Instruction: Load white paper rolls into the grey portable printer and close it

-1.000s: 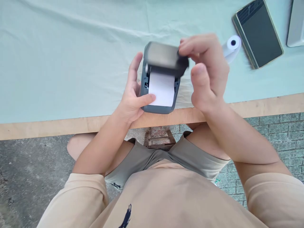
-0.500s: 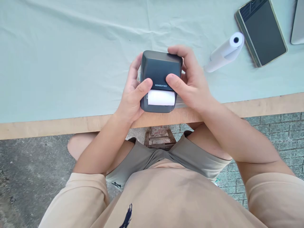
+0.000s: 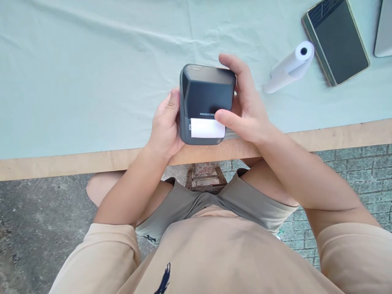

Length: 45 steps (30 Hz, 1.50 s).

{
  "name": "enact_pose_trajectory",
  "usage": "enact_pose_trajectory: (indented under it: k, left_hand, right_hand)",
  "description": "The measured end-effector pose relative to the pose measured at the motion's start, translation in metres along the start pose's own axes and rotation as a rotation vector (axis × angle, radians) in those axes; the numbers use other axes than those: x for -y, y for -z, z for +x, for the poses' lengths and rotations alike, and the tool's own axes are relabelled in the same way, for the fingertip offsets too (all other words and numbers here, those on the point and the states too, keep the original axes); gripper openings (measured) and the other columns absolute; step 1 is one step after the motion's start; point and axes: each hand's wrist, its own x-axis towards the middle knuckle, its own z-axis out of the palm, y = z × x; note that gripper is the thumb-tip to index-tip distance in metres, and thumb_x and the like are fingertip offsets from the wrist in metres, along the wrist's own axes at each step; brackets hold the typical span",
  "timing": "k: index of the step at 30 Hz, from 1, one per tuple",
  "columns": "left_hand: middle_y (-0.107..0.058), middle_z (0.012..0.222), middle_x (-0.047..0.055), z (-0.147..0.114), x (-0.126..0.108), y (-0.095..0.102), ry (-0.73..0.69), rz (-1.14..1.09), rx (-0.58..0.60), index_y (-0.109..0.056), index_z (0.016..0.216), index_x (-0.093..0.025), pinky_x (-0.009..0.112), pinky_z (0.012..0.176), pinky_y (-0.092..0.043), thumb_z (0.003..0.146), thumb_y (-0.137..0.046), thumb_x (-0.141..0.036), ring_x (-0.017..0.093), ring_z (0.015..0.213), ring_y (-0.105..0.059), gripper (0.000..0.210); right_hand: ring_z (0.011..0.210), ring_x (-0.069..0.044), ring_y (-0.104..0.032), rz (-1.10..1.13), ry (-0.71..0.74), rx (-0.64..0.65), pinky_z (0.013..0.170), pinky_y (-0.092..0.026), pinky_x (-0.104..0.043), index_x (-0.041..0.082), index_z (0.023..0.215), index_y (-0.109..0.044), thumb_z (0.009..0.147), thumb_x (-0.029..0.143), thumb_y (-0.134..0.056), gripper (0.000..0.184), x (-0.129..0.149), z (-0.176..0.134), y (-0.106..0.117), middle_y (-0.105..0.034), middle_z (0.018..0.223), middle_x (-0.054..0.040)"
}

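Note:
Over the table's near edge I hold a dark label printer, marked NIIMBOT, with a strip of white label paper sticking out of its slot. My left hand grips its left side, the thumb along the edge and the other fingers hidden underneath. On the right side, my right hand has its thumb tip by the brand lettering, just above the paper. Its index finger is lifted near the upper right corner; the remaining fingers are partly hidden behind the printer.
A white paper roll lies right of my hands, its loose end partly unwound. Beside it is a dark phone. A grey object is cut off at the right edge. Pale cloth covers the wooden table.
My left thumb has moved off the printer's front to its left edge. My right thumb has slid slightly down and the right index finger has lifted. The printer is tilted slightly differently.

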Motion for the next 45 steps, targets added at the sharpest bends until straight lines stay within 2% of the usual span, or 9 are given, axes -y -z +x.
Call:
enact_pose_trajectory:
  k: [7, 10, 14, 20, 27, 33, 39, 42, 45]
  left_hand:
    - [-0.073, 0.093, 0.004, 0.004, 0.004, 0.004, -0.026, 0.04, -0.07, -0.069, 0.092, -0.019, 0.035, 0.106, -0.05, 0.099, -0.043, -0.04, 0.023, 0.116, -0.064, 0.035]
    - [-0.072, 0.092, 0.003, 0.004, 0.005, 0.003, -0.027, 0.063, -0.096, -0.068, 0.09, -0.019, 0.036, 0.105, -0.051, 0.1, -0.041, -0.037, 0.022, 0.119, -0.063, 0.034]
    - [-0.072, 0.087, 0.002, 0.003, 0.006, 0.001, -0.015, 0.06, -0.071, -0.068, 0.097, -0.017, 0.037, 0.104, -0.053, 0.099, -0.044, -0.038, 0.022, 0.12, -0.063, 0.032]
    - [-0.072, 0.092, 0.003, 0.002, 0.006, 0.002, -0.018, 0.101, -0.064, -0.068, 0.099, -0.019, 0.036, 0.1, -0.055, 0.097, -0.047, -0.044, 0.022, 0.115, -0.065, 0.033]
    - [-0.068, 0.09, 0.002, -0.001, 0.009, 0.0, -0.037, 0.154, -0.079, -0.069, 0.098, -0.021, 0.029, 0.085, -0.057, 0.093, -0.052, -0.05, 0.018, 0.096, -0.068, 0.033]
    - [-0.068, 0.093, 0.001, 0.0, 0.007, 0.0, -0.004, 0.107, -0.068, -0.069, 0.098, -0.021, 0.027, 0.077, -0.056, 0.094, -0.052, -0.046, 0.016, 0.086, -0.067, 0.03]
    - [-0.071, 0.106, 0.004, 0.003, 0.003, -0.001, 0.017, 0.042, -0.092, -0.066, 0.103, -0.019, 0.037, 0.103, -0.051, 0.1, -0.04, -0.042, 0.02, 0.111, -0.066, 0.035]
    - [-0.072, 0.105, 0.004, 0.004, 0.004, 0.001, 0.013, 0.066, -0.093, -0.067, 0.103, -0.021, 0.037, 0.105, -0.051, 0.099, -0.039, -0.044, 0.021, 0.112, -0.066, 0.036]
    - [-0.072, 0.109, 0.004, 0.004, 0.004, 0.001, -0.002, 0.103, -0.105, -0.068, 0.103, -0.022, 0.037, 0.106, -0.051, 0.099, -0.04, -0.046, 0.022, 0.119, -0.062, 0.037]
  right_hand:
    - [0.117, -0.02, -0.056, -0.131, 0.005, 0.02, 0.077, -0.06, -0.028, 0.036, 0.138, -0.031, 0.073, 0.053, -0.074, 0.08, 0.008, 0.004, 0.009, -0.042, 0.143, -0.0024]
    - [0.095, -0.017, -0.059, -0.334, 0.161, -0.27, 0.061, -0.053, -0.026, 0.029, 0.105, -0.049, 0.07, 0.058, -0.075, 0.052, 0.013, 0.008, 0.009, -0.056, 0.107, -0.0029]
    - [0.051, -0.009, -0.046, -0.272, 0.316, -0.59, 0.049, -0.037, -0.027, 0.022, 0.068, -0.032, 0.088, 0.059, -0.056, 0.047, 0.016, 0.015, 0.004, -0.035, 0.059, 0.0048]
    - [0.062, -0.012, -0.055, -0.637, 0.356, -0.345, 0.056, -0.039, -0.031, 0.023, 0.075, -0.055, 0.09, 0.038, -0.053, 0.021, 0.026, 0.013, 0.005, -0.068, 0.075, 0.001]
    - [0.062, -0.016, -0.052, -0.983, 0.052, 0.013, 0.045, -0.031, -0.029, 0.03, 0.087, -0.059, 0.078, 0.033, -0.063, 0.01, 0.045, 0.014, 0.01, -0.065, 0.074, 0.0017]
    - [0.059, -0.017, -0.051, -0.995, -0.027, 0.013, 0.049, -0.039, -0.029, 0.028, 0.085, -0.058, 0.071, 0.025, -0.065, 0.016, 0.06, 0.02, 0.005, -0.054, 0.062, 0.0003]
    - [0.075, -0.012, -0.061, -0.223, 0.016, -0.239, 0.041, -0.032, -0.026, 0.027, 0.097, -0.058, 0.071, 0.022, -0.06, 0.027, 0.056, 0.008, 0.017, -0.064, 0.104, 0.0016]
    - [0.049, -0.008, -0.047, 0.253, -0.172, -0.341, 0.031, -0.019, -0.026, 0.026, 0.093, -0.051, 0.063, 0.029, -0.056, 0.031, 0.035, 0.008, 0.026, -0.057, 0.083, 0.0021]
    - [0.041, -0.007, -0.042, 0.267, -0.211, -0.419, 0.03, -0.023, -0.026, 0.028, 0.094, -0.045, 0.066, 0.04, -0.061, 0.035, 0.015, 0.01, 0.027, -0.054, 0.076, 0.0039]
